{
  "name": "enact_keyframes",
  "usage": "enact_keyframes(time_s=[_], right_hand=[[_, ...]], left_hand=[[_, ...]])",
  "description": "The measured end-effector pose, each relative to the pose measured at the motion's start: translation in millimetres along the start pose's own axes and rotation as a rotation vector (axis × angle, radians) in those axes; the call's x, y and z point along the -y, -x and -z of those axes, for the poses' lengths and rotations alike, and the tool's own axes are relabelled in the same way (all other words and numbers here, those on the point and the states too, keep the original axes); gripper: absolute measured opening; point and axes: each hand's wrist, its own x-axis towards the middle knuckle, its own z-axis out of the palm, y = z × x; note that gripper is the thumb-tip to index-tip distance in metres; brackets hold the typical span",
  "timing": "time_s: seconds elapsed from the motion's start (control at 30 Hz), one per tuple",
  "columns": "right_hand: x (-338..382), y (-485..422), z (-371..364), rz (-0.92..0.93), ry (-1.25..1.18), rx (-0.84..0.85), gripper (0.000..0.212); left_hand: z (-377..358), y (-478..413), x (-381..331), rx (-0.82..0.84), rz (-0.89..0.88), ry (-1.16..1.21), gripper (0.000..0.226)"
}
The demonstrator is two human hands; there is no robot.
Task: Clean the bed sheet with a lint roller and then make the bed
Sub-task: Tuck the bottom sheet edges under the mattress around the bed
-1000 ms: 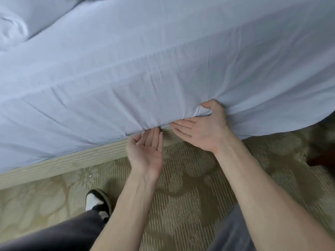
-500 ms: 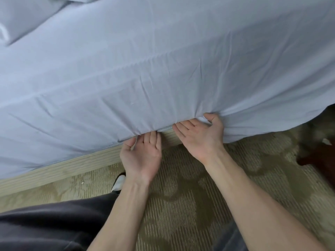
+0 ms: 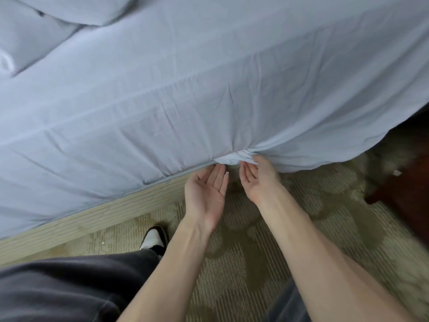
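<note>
**Tucking the hanging sheet in at the mattress edge**

The pale blue bed sheet (image 3: 209,101) is covering the mattress across the upper two thirds of the frame. It is lying tucked and fairly taut along the left. To the right of centre it is hanging loose, down toward the carpet (image 3: 255,252).

Both hands are working at the point where those two stretches meet, just right of centre. There the cloth is gathering into a small bunch (image 3: 234,158) above the striped bed base (image 3: 116,210).

The left hand (image 3: 206,194) is lying palm up with its fingers straight and together, gripping nothing. Its fingertips are touching the seam between sheet and base, probably so the flat hand can slide cloth into the gap.

The right hand (image 3: 260,180) is sitting just beside it, also turned palm up, with loosely curled fingers. Its thumb is reaching up to the bunch, but whether it is pinching the fold or only touching it is impossible to tell.

The person is standing close to the bed, one shoe (image 3: 154,238) pointing at the base in the lower centre. A pillow (image 3: 27,40) is resting in the upper left, and dark furniture (image 3: 406,194) is showing at the right edge. No lint roller is showing, so this is likely the bed-making part, with the right-hand stretch not yet tucked.
</note>
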Motion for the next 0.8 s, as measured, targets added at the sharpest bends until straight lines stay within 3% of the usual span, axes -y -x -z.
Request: enact_keyframes(time_s=[0.1,0.27,0.47,0.8], right_hand=[[11,7,2,0.063,-0.020,0.009,0.012],[36,24,6,0.004,-0.070,0.197,0.047],[33,23,12,-0.018,-0.156,0.363,0.082],[37,-8,1,0.046,-0.090,0.369,0.075]], left_hand=[[-4,7,1,0.049,0.044,0.014,0.044],[-19,7,6,0.086,0.063,0.118,0.047],[-22,-2,23,0.208,0.111,0.387,0.068],[-31,-23,27,0.277,0.105,0.404,0.062]])
